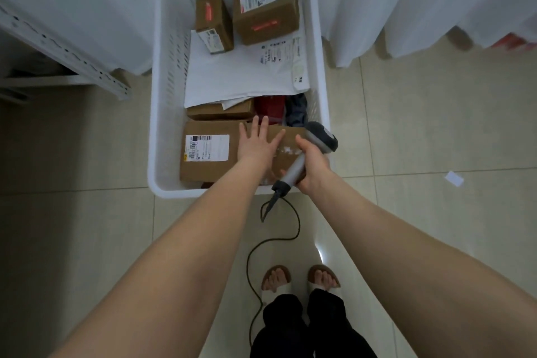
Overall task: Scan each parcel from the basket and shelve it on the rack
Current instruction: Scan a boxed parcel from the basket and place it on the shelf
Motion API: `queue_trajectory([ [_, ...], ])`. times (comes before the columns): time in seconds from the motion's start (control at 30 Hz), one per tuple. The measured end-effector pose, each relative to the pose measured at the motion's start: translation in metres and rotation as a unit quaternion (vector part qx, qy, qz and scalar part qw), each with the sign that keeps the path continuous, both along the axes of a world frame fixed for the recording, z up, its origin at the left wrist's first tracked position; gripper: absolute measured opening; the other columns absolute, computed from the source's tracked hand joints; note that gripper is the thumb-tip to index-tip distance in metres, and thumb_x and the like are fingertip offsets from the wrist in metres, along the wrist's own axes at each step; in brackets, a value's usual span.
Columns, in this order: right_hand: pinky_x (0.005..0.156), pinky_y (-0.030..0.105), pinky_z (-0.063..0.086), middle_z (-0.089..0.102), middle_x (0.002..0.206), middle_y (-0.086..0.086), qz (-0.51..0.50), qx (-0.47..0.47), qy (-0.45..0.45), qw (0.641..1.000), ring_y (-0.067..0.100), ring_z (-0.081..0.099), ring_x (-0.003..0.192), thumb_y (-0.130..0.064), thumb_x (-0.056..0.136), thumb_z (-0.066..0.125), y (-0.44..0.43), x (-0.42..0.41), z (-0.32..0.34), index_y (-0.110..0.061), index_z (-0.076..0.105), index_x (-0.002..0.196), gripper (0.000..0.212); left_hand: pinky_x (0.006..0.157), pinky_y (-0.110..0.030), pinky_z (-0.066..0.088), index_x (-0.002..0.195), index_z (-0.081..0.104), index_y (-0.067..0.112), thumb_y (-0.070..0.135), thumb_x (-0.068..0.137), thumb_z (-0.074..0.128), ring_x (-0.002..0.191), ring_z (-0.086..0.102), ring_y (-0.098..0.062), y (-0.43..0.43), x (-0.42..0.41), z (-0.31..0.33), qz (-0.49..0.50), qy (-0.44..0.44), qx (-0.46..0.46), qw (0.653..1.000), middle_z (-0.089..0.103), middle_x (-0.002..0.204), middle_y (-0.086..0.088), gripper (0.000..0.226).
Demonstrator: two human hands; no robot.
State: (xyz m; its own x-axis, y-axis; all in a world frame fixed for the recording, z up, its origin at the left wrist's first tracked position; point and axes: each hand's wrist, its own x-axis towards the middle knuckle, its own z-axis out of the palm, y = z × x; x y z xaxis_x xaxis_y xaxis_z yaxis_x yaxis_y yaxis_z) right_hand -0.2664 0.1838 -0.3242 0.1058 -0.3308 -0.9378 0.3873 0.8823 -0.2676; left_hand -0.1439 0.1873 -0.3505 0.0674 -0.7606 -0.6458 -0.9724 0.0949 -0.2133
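Left hand (257, 144) open, flat, palm down on near box (215, 151) in basket (316, 90); fingers spread, not curled under any edge, so likely steadying or about to turn it, not lifting yet. Label (207, 147) faces up w/ barcode exposed at box's left end, clear of the palm, which suits a scan w/o repositioning.

Right hand (312, 167) clenched round scanner (316, 148) grip, head tipped fwd over basket's right rim, not aimed at near label. Red scan marks visible on two far boxes: small box (213, 23) and big box (266, 6), so beam apparently passing over near parcel. Wrist probably needs to tilt down and left to hit the near label.

Cable (261, 244) trailing down across floor (436, 125) between feet; trip/snag risk when carrying to rack.

White mailer (241, 73) flat mid-basket, overlapping another box (220, 110); red and dark items beside it, unclear what.

Rack (58, 46) at left, just beside basket; short carry. No parcel out of the basket at this moment.
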Motion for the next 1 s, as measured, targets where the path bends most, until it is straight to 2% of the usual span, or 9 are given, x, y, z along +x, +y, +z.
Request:
queue_trajectory([
  [0.13,0.080,0.047,0.055,0.066,0.116,0.017,0.000,-0.008,-0.007,1.000,0.036,0.064,0.103,-0.028,0.085,0.073,-0.003,-0.004,-0.004,-0.013,0.058,0.124,0.045,0.116,-0.054,0.008,0.152,-0.010,0.023,0.068,0.069,0.067,0.145,-0.001,-0.042,-0.005,-0.003,-0.002,-0.007,0.012,-0.040,0.999,-0.004,0.158,-0.022,0.122],
  [0.23,0.089,0.047,0.055,0.065,0.118,0.015,-0.012,-0.017,-0.022,1.000,0.032,0.064,0.105,-0.027,0.085,0.073,-0.007,-0.009,0.007,-0.012,0.058,0.125,0.046,0.114,-0.049,0.021,0.153,0.003,0.022,0.063,0.066,0.073,0.141,0.012,-0.043,-0.007,0.003,0.019,0.117,0.088,-0.079,0.986,0.006,0.156,-0.023,0.120],
  [0.33,0.077,0.040,0.058,0.068,0.101,0.009,0.002,-0.035,-0.015,0.999,0.025,0.066,0.089,-0.027,0.084,0.072,-0.011,-0.007,0.039,-0.010,0.063,0.118,0.039,0.107,-0.049,0.031,0.151,0.015,0.026,0.055,0.066,0.075,0.135,0.020,-0.042,-0.012,0.019,0.059,0.352,0.191,-0.094,0.911,0.016,0.149,-0.020,0.108],
  [0.43,0.071,0.037,0.058,0.067,0.082,0.005,0.021,-0.053,-0.019,0.998,0.021,0.067,0.077,-0.026,0.085,0.071,-0.016,0.005,0.086,-0.009,0.065,0.110,0.031,0.106,-0.048,0.032,0.145,0.027,0.030,0.054,0.066,0.072,0.131,0.028,-0.040,-0.015,0.031,0.106,0.493,0.253,-0.113,0.825,0.023,0.142,-0.016,0.094],
  [0.67,0.092,0.038,0.055,0.071,0.108,0.011,0.057,-0.103,-0.018,0.993,0.026,0.068,0.097,-0.025,0.085,0.071,-0.024,0.022,0.223,-0.008,0.066,0.117,0.036,0.093,-0.043,0.050,0.138,0.041,0.024,0.052,0.068,0.071,0.116,0.045,-0.030,-0.003,0.061,0.243,0.606,0.363,-0.118,0.698,0.038,0.134,-0.011,0.081],
  [0.73,0.088,0.039,0.057,0.072,0.108,0.013,0.060,-0.118,-0.016,0.991,0.028,0.071,0.097,-0.026,0.085,0.071,-0.029,0.021,0.267,-0.010,0.064,0.118,0.037,0.077,-0.037,0.054,0.140,0.042,0.022,0.049,0.070,0.073,0.103,0.055,-0.024,0.003,0.070,0.290,0.626,0.421,-0.131,0.643,0.049,0.129,-0.007,0.081],
  [0.8,0.074,0.037,0.060,0.073,0.089,0.008,0.059,-0.137,-0.008,0.989,0.022,0.073,0.075,-0.027,0.084,0.073,-0.034,0.019,0.312,-0.013,0.063,0.111,0.032,0.061,-0.029,0.048,0.140,0.044,0.021,0.045,0.074,0.073,0.089,0.058,-0.018,0.009,0.077,0.338,0.636,0.466,-0.146,0.598,0.055,0.125,-0.006,0.076],
  [0.9,0.055,0.028,0.057,0.075,0.078,0.004,0.061,-0.170,-0.023,0.983,0.017,0.071,0.061,-0.028,0.084,0.072,-0.039,0.019,0.379,-0.014,0.066,0.108,0.028,0.077,-0.035,0.045,0.128,0.054,0.024,0.046,0.078,0.068,0.097,0.056,-0.022,0.018,0.083,0.407,0.632,0.489,-0.159,0.580,0.058,0.121,-0.007,0.057],
  [1.0,0.085,0.042,0.056,0.071,0.112,0.010,0.077,-0.203,-0.016,0.976,0.029,0.069,0.098,-0.029,0.081,0.075,-0.043,0.018,0.440,-0.015,0.063,0.123,0.046,0.093,-0.044,0.035,0.108,0.057,0.026,0.047,0.081,0.062,0.103,0.051,-0.020,0.025,0.090,0.478,0.627,0.489,-0.159,0.585,0.057,0.108,0.001,0.035],
])
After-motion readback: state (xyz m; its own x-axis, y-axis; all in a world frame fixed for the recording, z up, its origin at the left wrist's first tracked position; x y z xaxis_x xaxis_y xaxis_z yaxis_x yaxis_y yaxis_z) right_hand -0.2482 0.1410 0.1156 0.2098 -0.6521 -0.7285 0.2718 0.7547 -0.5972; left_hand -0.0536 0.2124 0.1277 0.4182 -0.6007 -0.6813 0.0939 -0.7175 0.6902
